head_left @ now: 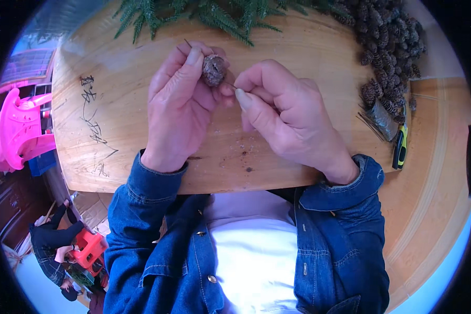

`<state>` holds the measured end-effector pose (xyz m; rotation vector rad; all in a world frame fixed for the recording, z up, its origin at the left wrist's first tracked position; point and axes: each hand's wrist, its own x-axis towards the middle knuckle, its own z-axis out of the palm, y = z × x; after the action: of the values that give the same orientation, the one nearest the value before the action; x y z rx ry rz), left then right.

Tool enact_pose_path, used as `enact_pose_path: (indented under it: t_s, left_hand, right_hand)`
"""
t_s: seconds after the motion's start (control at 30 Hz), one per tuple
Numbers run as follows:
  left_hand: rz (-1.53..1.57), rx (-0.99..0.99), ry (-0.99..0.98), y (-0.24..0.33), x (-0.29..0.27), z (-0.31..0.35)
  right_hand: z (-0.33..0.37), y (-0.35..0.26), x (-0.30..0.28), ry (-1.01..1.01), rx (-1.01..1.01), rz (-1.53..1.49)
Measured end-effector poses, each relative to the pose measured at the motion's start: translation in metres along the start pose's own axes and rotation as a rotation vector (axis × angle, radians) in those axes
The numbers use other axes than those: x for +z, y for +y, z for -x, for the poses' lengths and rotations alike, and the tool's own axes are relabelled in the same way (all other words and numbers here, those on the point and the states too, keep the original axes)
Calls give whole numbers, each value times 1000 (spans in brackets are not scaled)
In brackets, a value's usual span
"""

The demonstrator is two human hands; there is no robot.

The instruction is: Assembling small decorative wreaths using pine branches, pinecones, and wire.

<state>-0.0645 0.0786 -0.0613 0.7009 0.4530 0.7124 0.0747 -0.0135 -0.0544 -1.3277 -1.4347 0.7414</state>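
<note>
Above the wooden table (125, 157), my left hand (175, 110) grips a small brown pine cone (213, 70) between thumb and fingers. A thin dark wire (187, 43) sticks up past the left thumb, and another stretch of it comes out on the cone's right side. My right hand (293, 118) is closed in a pinch on that right end, thumb against forefinger. Whether the wire runs around the cone or behind it is hidden by the fingers. Small crumbs lie on the wood below the hands.
Green artificial fir branches (220, 18) lie along the far edge. A heap of pine cones (387, 47) fills the far right, with loose wires (370, 125) and a yellow-black utility knife (401, 146) nearer. Left, beyond the table, are a pink chair (18, 131) and another person (52, 246) by a red stool (89, 251).
</note>
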Motion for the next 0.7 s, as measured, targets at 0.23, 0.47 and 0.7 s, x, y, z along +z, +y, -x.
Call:
enact_pose_path:
  t_s: [0.23,0.47,0.7]
  left_hand:
    - [140,-94,-69,2,-4,-2]
    - [198,-195,-237,4,-15,-6]
    - [216,-183,-199,3,-7,-4]
  right_hand:
    - [-1,-1,-4,3,-63,-13]
    - [-3,-3,-8,1,-109,50]
    - [-3,0,-8,5,-102,37]
